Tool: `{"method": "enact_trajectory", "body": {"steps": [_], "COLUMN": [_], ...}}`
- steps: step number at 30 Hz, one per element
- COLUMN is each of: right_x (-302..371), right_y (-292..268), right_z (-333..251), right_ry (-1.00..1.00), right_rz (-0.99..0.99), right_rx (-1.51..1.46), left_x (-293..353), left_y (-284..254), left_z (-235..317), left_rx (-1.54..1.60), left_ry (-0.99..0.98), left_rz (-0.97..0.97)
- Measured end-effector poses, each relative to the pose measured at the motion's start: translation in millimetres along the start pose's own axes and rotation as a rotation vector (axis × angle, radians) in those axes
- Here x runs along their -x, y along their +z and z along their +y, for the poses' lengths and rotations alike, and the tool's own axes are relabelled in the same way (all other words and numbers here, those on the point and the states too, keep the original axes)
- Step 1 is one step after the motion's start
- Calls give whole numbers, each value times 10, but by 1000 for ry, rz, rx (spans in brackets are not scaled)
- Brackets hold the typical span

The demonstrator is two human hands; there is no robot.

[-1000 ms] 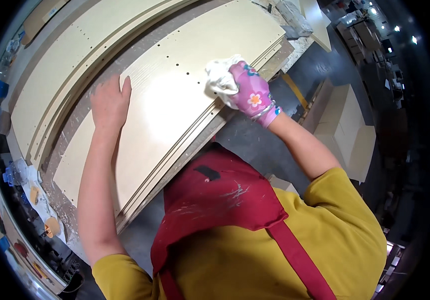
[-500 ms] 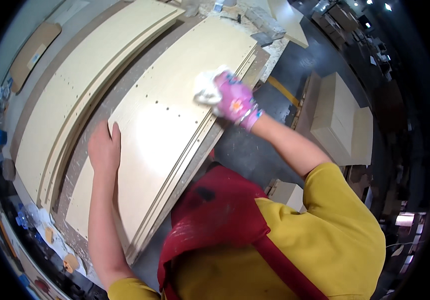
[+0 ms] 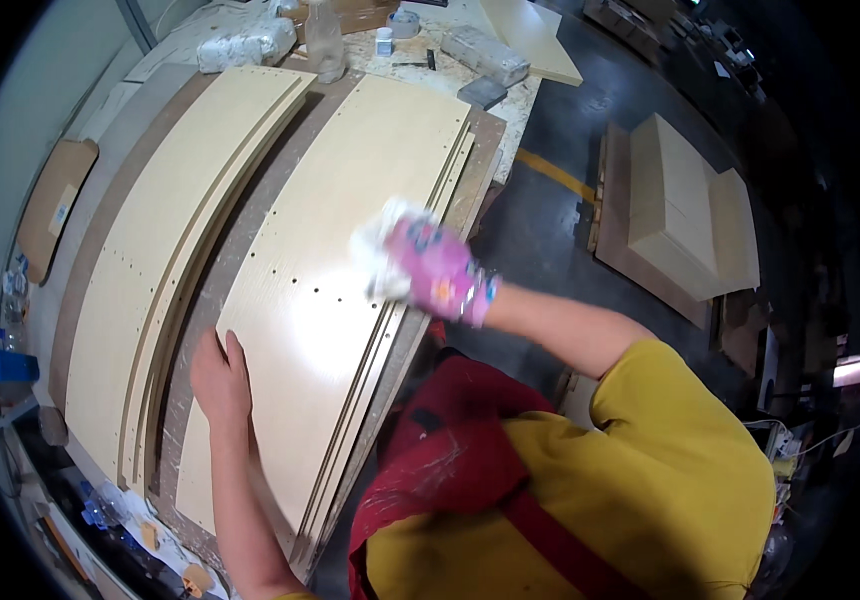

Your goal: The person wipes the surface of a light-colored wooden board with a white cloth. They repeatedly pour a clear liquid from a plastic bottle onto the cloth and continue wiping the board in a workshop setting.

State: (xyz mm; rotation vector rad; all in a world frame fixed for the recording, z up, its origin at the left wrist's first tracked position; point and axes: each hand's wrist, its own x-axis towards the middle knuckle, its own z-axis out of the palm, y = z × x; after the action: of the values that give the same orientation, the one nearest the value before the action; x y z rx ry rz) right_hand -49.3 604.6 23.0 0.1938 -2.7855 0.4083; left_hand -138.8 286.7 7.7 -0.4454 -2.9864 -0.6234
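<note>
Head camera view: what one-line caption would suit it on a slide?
A pink-gloved right hand presses a white cloth on a pale drilled wooden panel while the bare left hand rests flat on it.

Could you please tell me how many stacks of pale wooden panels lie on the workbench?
2: the near stack under both hands, and the far stack to its left. More may be hidden.

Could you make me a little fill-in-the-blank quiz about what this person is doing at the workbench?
1. The right hand, in a pink glove, presses a white ____ onto the pale wooden panel.
2. The left hand is ____, with no glove, and lies flat on the panel's left edge.
3. The person wears a yellow shirt under a ____ apron.

Missing words: cloth; bare; red
</note>
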Motion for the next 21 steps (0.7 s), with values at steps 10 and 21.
{"method": "enact_trajectory", "body": {"steps": [10,21], "right_x": [-350,-520], "right_y": [-115,-189], "right_z": [943,1896], "right_ry": [324,302], "right_rz": [72,145], "right_rx": [204,191], "left_x": [-9,-40], "left_y": [21,22], "left_z": [20,44], "left_rx": [-19,-35], "left_ry": [-17,-25], "left_rz": [-11,-32]}}
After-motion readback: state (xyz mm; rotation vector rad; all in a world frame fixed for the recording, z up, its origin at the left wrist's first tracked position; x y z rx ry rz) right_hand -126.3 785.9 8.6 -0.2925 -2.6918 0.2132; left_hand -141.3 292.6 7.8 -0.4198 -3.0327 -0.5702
